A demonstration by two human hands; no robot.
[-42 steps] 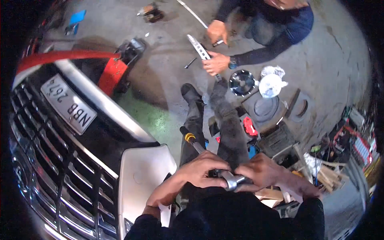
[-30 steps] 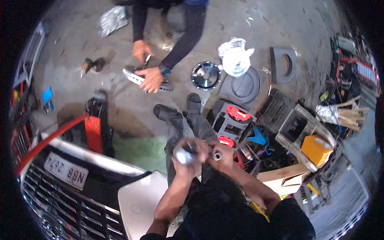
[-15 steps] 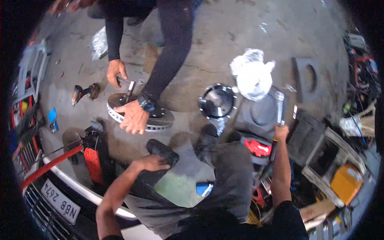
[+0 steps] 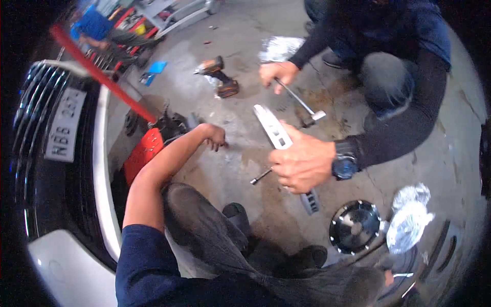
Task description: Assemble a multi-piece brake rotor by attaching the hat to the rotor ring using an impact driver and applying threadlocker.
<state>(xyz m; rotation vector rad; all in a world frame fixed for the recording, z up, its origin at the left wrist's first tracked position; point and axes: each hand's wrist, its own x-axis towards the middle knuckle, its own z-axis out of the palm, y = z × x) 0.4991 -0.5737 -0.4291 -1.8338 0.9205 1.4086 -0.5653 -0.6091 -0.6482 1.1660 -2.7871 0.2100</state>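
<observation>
My left hand (image 4: 216,137) hangs over the floor beside the jack, its fingers loosely bent and apart, with nothing visible in them. At the lower right, my right hand (image 4: 389,278) is partly hidden behind my knee and closed on a wrench; only the wrench's chrome end (image 4: 404,275) shows. Across from me, a co-worker's watch-wearing hand (image 4: 302,161) holds a vented brake disc (image 4: 273,128) tilted on edge. That person's other hand (image 4: 279,75) grips a long-handled socket wrench (image 4: 299,100). A small metal rod (image 4: 261,176) shows beside the disc.
A black round hub part (image 4: 355,226) lies beside foil-like wrapping (image 4: 409,225). A cordless impact driver (image 4: 219,77) rests on the floor. On the left stand a red floor jack (image 4: 146,151) with a raised handle and a car front (image 4: 61,204). Another person (image 4: 97,25) is at the far left.
My view has swung left. The brake disc, lying nearly flat before, is now tipped up on edge in the co-worker's hand. My left hand has moved from near my shoe towards the jack.
</observation>
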